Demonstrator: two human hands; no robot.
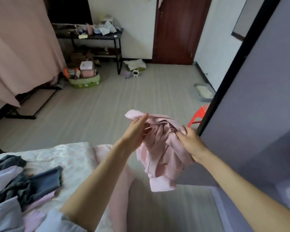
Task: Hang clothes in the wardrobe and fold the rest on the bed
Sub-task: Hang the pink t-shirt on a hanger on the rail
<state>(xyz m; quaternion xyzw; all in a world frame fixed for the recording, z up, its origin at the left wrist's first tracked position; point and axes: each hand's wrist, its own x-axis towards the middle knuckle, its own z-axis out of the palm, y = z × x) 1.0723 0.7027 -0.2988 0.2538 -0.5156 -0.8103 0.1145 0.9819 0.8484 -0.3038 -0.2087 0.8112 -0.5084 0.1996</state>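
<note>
No text, label, brand, number or sign can be read anywhere you look. The small pink lidded plastic container (86, 69) on the floor carries a pale patch on its lid, too blurred to make out as writing.

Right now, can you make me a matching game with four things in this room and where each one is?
Things:
1. pink top
2. jeans
3. red stool
4. door

Places:
A. on the bed
B. far wall, closed
C. held in both hands
D. on the floor beside the dark panel

Pairs: 1-C, 2-A, 3-D, 4-B

The left hand and right hand both grip the top above the floor.
</note>
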